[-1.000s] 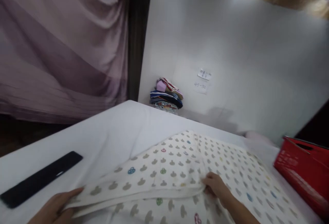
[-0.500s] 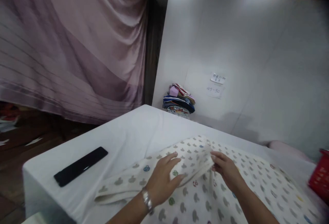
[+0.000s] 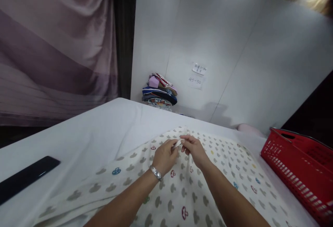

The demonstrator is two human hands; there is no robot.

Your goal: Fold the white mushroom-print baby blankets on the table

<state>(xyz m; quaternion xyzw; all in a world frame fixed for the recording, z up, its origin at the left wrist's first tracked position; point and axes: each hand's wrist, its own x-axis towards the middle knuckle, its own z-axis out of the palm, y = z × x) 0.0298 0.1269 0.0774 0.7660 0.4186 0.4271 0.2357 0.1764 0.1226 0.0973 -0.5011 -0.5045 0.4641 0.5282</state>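
A table [image 3: 104, 126] covered in smooth white sheeting fills the lower view, and on it a soft cream cloth [image 3: 208, 185] printed with small grey and coloured mushroom shapes is spread flat, reaching from the near edge toward the wall. Half a second ago a folded flap of this cloth was being pressed down near its middle; now that flap is no longer seen, and a small bunch of fabric is raised at the far middle of the cloth. To the right, a red plastic basket [image 3: 299, 171] with a slotted wall is seen at the table's edge, more of it in view than before. A long flat black object [image 3: 26, 178] lies at the left, apart from the cloth. A stack of folded colourful fabrics [image 3: 160, 91] is set against the white wall, below two paper notes [image 3: 197, 76]. The left hand [image 3: 165, 157], a metal bracelet [image 3: 155, 173] worn at its wrist, is closed with fingertips pinched on the raised bit of cloth; earlier it lay open and flat. The right hand [image 3: 194, 149] is likewise pinched on the same bit, thumb against forefinger, the two hands touching.
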